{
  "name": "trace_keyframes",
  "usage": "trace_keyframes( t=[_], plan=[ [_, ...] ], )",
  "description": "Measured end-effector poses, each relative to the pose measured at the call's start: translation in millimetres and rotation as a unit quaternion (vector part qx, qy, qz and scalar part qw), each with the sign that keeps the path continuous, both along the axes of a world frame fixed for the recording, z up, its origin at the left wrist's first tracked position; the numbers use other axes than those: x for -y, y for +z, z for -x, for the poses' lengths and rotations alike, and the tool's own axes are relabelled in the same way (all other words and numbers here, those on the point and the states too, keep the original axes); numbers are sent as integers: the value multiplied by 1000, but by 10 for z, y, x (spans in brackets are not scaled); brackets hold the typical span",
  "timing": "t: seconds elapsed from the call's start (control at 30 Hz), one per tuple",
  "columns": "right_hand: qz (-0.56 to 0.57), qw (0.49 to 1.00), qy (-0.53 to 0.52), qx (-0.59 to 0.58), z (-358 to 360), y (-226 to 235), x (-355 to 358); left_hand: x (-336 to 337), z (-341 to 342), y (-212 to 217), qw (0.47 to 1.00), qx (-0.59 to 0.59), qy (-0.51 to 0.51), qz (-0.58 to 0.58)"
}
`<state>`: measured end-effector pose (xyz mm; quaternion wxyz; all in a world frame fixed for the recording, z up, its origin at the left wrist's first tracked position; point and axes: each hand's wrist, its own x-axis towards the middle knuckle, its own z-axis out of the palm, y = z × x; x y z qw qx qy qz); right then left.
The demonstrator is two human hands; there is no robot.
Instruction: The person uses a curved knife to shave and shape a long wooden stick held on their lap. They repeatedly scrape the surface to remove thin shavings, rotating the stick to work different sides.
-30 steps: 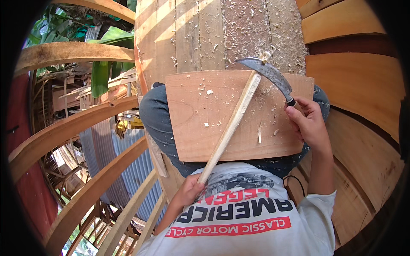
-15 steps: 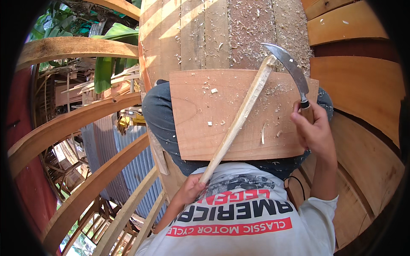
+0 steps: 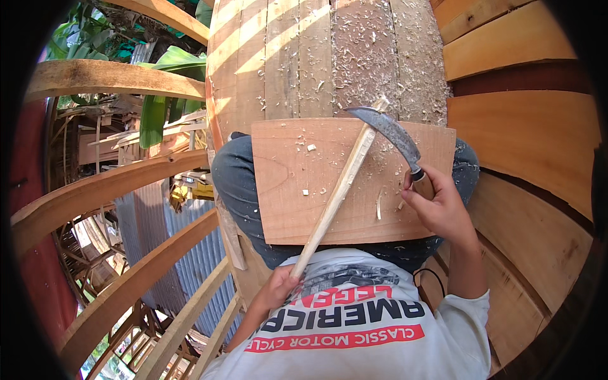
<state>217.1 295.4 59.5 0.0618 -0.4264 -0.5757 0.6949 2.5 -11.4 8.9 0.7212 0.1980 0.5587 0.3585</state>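
My left hand (image 3: 280,286) is closed around the near end of a long, pale wooden stick (image 3: 330,212), close to my shirt. The stick slants up to the right across a flat wooden board (image 3: 278,183) that lies over my lap. In my right hand (image 3: 441,202) is the wooden handle of a sickle (image 3: 392,132) with a curved, dark metal blade. Its blade crosses over the stick near the far end; whether it touches the wood I cannot tell. A few pale chips and curls of wood lie on the board.
Beyond the board runs a plank floor (image 3: 283,85) strewn with wood shavings (image 3: 361,63). Curved wooden ribs (image 3: 114,180) rise on the left, with corrugated metal sheets (image 3: 206,259) and scrap wood outside. Wide planks (image 3: 525,139) form a wall on the right.
My right hand has brought the sickle left and toward me, so its blade now lies across the stick instead of beside its far end. My left hand keeps its hold.
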Motion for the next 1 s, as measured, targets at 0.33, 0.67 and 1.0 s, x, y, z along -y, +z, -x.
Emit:
trace_keyframes(
  t=[0.33,0.67,1.0],
  plan=[
    [36,999,33,-16,77,-56,243,32,12,-7,1000,4,-24,9],
    [-4,998,-56,29,-74,-15,107,2,-45,-13,1000,18,-11,20],
    [-406,876,-212,153,-141,-303,-80,54,-38,-67,997,70,17,8]
  ],
)
